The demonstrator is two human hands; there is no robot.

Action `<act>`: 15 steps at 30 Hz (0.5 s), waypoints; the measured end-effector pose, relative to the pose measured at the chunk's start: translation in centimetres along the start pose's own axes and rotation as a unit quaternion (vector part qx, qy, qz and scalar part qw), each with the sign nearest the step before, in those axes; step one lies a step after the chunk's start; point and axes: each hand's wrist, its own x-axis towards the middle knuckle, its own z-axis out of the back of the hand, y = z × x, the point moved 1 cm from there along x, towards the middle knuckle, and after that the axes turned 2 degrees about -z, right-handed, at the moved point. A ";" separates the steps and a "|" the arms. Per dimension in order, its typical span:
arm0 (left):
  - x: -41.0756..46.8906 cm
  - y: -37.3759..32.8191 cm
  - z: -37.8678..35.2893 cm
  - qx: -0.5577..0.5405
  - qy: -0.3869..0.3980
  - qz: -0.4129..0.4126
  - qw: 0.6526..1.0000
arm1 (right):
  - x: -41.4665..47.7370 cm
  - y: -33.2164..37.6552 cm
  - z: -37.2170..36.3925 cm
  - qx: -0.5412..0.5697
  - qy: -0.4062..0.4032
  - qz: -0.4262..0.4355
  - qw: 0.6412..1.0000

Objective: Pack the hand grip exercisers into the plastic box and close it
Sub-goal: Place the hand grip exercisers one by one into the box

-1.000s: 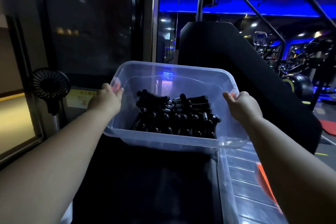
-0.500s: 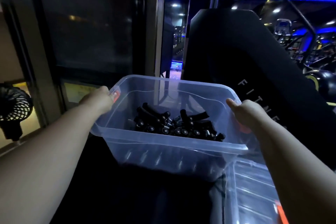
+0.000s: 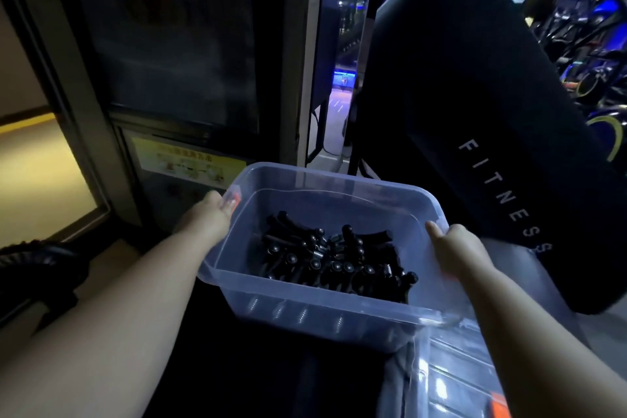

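Two holds on the plastic box (image 3: pixel 305 290): left hand (image 3: pixel 210 219) grasps its left end, right hand (image 3: pixel 456 248) its right end; long axis runs across me. Hand grip exercisers (image 3: pixel 334 261) heaped inside. Lid (image 3: pixel 454 380) lies low right (nearer my right hand).

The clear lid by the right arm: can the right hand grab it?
Probably not yet: the right hand grips the clear plastic box, though the ribbed clear lid lies uncovered below that arm.

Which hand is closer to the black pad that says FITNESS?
Right. The right hand holds the box at its right end, beside the pad; the left hand holds its left end, across the box.
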 end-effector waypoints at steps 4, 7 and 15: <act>0.1 -0.7 0.3 -0.017 0.025 0.022 0.999 | 0.7 0.4 -0.1 -0.005 0.026 -0.026 0.999; 0.7 -1.0 0.3 -0.024 0.043 0.041 0.998 | 1.2 0.9 -0.2 -0.010 0.034 -0.038 0.999; 1.4 -1.2 0.2 0.010 0.046 0.047 0.998 | 1.4 1.5 -0.4 -0.027 0.043 -0.063 0.997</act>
